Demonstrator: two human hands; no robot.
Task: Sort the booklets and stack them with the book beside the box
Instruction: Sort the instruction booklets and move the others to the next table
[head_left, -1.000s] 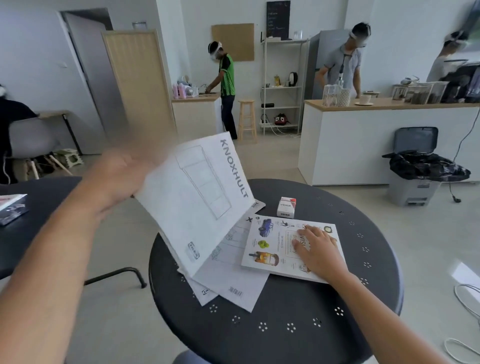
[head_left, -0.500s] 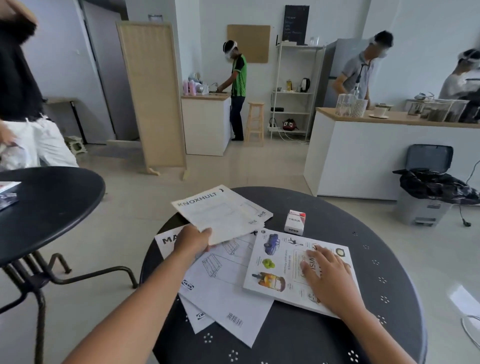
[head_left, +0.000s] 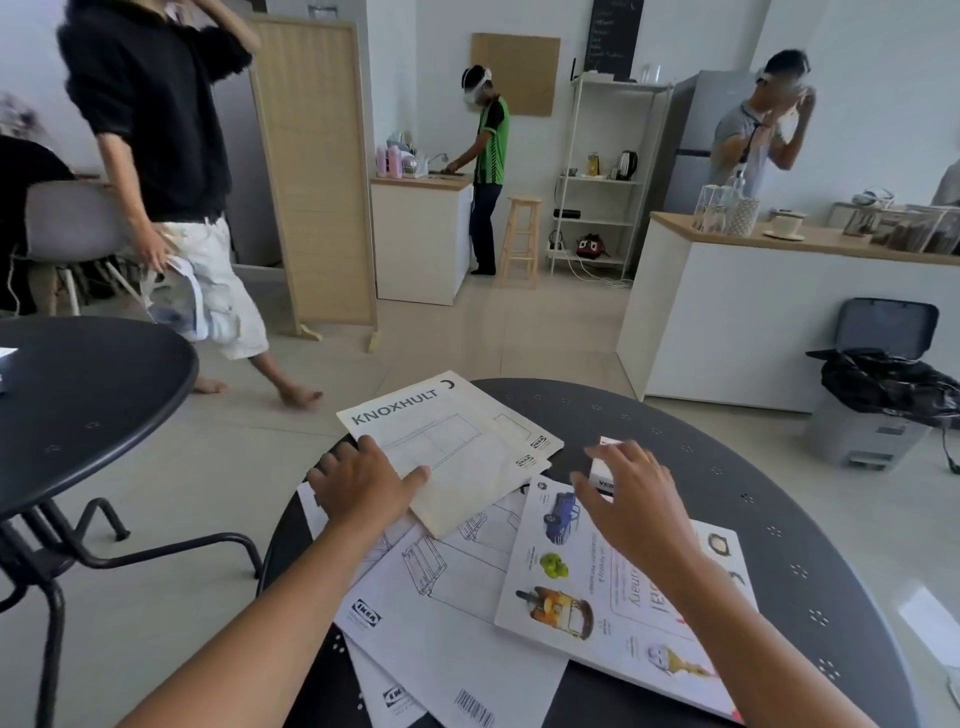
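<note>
Round black table (head_left: 779, 519) is filling lower frame. Loose booklets (head_left: 452, 613) and picture book (head_left: 613, 597) are lying at centre. Left hand (head_left: 363, 483) is pressing flat, fingers spread, on KNOXHULT booklet (head_left: 447, 441) — right hand (head_left: 634, 499) is hovering open over the small box (head_left: 605, 470), gripping nothing.

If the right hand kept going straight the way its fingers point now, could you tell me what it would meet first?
Most likely the small white box: the right hand hovers spread above the picture book, fingertips at the box. Whether they touch it is unclear.
</note>
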